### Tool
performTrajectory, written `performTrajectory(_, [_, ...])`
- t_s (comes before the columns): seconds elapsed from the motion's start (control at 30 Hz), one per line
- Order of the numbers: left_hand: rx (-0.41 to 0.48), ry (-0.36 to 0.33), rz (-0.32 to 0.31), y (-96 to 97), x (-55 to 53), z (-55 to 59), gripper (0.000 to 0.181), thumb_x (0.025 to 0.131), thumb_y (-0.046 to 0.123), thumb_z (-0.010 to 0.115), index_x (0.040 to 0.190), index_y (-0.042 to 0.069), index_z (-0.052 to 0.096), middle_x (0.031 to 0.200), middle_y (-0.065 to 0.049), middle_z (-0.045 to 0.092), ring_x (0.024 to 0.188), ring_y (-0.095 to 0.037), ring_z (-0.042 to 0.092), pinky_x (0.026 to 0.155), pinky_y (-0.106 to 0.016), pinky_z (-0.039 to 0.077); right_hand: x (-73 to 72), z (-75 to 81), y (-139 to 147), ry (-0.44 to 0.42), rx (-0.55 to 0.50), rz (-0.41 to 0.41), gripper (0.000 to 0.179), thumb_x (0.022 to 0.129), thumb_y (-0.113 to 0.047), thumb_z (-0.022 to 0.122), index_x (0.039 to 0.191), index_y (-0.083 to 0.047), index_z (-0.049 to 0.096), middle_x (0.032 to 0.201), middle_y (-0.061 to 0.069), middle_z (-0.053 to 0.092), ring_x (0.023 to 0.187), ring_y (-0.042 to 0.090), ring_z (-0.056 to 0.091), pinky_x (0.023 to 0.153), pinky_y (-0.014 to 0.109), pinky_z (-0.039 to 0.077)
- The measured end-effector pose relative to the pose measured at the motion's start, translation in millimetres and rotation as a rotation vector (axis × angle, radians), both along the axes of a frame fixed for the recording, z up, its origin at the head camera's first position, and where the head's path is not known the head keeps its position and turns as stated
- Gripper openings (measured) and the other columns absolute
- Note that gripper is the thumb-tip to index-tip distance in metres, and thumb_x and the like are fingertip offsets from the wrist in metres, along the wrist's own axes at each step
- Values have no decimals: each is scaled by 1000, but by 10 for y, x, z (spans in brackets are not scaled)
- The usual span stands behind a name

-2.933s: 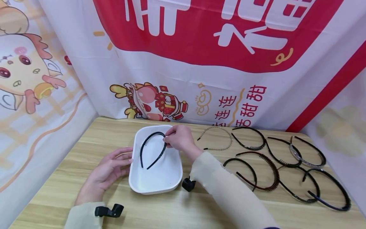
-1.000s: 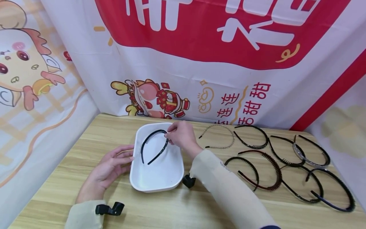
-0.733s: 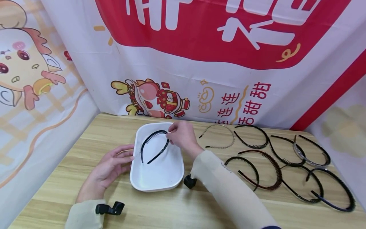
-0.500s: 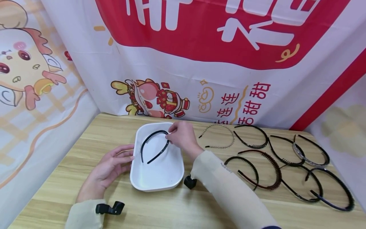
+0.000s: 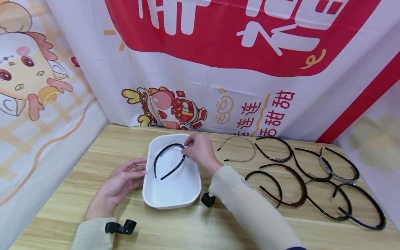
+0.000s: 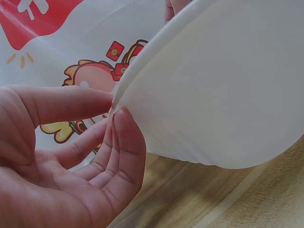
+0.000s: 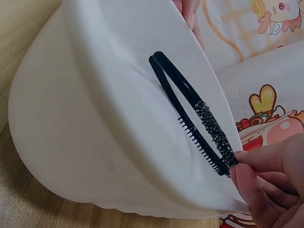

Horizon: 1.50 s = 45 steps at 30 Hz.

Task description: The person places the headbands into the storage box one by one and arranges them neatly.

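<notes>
A white plastic basin [image 5: 172, 198] sits on the wooden table. Inside it, a black toothed headband [image 5: 178, 166] lies with its two ends toward the near side. My right hand [image 5: 200, 149] reaches over the far right rim and pinches the curve of this headband between thumb and fingers. Dark sparkling stones cover part of the headband [image 7: 216, 130] in the right wrist view, close to the fingertips. At the basin's left side, my left hand [image 5: 123, 182] pinches the rim; in the left wrist view, thumb and fingertips meet at the basin edge [image 6: 142, 57].
Several headbands lie on the right half of the table, among them a thin beaded one [image 5: 253, 151], a brown toothed one [image 5: 303, 191] and a dark blue-ended one [image 5: 379, 211]. Some overlap. A printed cloth [image 5: 175, 69] hangs behind the table [image 5: 150, 229].
The head view has shifted slightly. Both hands, the basin and the pinched headband stay in nearly the same places.
</notes>
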<state>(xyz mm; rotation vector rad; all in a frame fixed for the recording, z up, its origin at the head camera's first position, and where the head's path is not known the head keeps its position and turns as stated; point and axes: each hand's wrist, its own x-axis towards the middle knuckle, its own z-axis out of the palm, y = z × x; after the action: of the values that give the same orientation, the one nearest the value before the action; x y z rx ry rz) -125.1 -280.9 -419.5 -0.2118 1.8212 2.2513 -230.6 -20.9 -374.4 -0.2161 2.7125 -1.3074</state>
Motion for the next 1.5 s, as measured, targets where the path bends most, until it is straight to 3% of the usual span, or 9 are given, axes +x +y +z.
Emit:
performTrajectory(0.33, [-14, -4, -2, 1, -14, -5, 39, 100, -1, 68, 132, 20, 66, 116, 4, 78, 107, -12, 74, 93, -34, 63, -8, -37, 1, 37, 57, -7, 17, 87, -9, 88, 100, -8, 78, 86, 2, 73, 76, 15, 67, 66, 26, 58])
performTrajectory(0.53, [-26, 1, -2, -8, -15, -16, 39, 100, 0, 68, 133, 20, 66, 117, 5, 77, 109, -12, 74, 95, -34, 62, -9, -50, 28, 48, 31, 23, 14, 88, -10, 87, 99, -8, 78, 86, 2, 74, 77, 14, 67, 67, 25, 58])
performTrajectory(0.67, [-24, 0, -2, -15, -8, -17, 39, 100, -1, 68, 133, 20, 66, 118, 5, 77, 109, -12, 74, 94, -34, 62, -6, -23, 70, -24, -71, 61, 13, 92, -9, 84, 102, -6, 77, 87, 4, 74, 76, 16, 71, 69, 28, 63])
performTrajectory(0.8, [-20, -3, 2, -18, -2, -19, 38, 100, -1, 68, 131, 21, 67, 118, 5, 77, 109, -12, 74, 95, -33, 63, 9, 42, 149, -120, -197, 78, 14, 95, -12, 82, 106, -6, 76, 91, 6, 75, 79, 22, 76, 79, 41, 67])
performTrajectory(0.87, [-14, 1, 0, -20, -2, -20, 38, 100, -1, 68, 131, 22, 67, 117, 5, 77, 109, -13, 74, 95, -34, 63, 26, 87, 213, -133, -245, 75, 14, 95, -12, 82, 107, -7, 76, 93, 7, 76, 81, 24, 77, 82, 44, 68])
performTrajectory(0.97, [2, 3, -2, -24, -2, -24, 39, 100, -3, 67, 130, 22, 68, 117, 4, 77, 109, -13, 74, 94, -33, 63, 59, 143, 342, -136, -321, 69, 16, 95, -10, 82, 110, -6, 76, 95, 8, 78, 81, 23, 77, 79, 40, 68])
performTrajectory(1.17, [22, 1, -6, -37, 0, -38, 40, 100, -6, 64, 128, 22, 68, 116, 4, 77, 107, -13, 74, 92, -32, 63, 199, 208, 703, -131, -475, 58, 22, 94, -4, 80, 115, 1, 74, 99, 14, 78, 78, 17, 75, 74, 33, 67])
performTrajectory(1.5, [23, 8, -10, -21, -18, -49, 40, 100, -5, 65, 128, 23, 68, 115, 3, 77, 106, -14, 74, 91, -33, 63, 618, 245, 1427, -66, -473, -14, 27, 96, -10, 80, 119, 2, 73, 103, 15, 78, 84, 19, 78, 78, 33, 67])
